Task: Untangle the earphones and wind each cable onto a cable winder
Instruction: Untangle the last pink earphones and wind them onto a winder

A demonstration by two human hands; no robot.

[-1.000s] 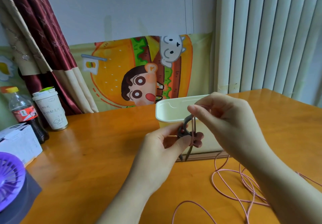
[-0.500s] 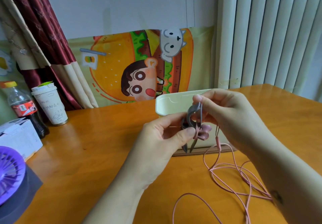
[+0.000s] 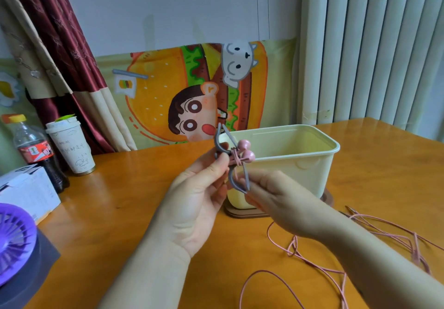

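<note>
Winder (image 3: 231, 181) pinched upright by left hand (image 3: 197, 203), right hand (image 3: 286, 209).

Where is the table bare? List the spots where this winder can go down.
Bare wood of the table lies between the paper cup and the cream tub, left of the left hand. Another patch is right of the tub. Crowded: pink cable loops near right; white box and purple fan at left.

Orange wooden bench (image 3: 115, 212): cream tub (image 3: 300, 164) on a wooden base (image 3: 240, 214) at centre, loose pink cable (image 3: 312, 263) sprawled front right, and far left a cola bottle (image 3: 36, 150), paper cup (image 3: 72, 150), white box (image 3: 26, 193), purple fan (image 3: 14, 239).
</note>
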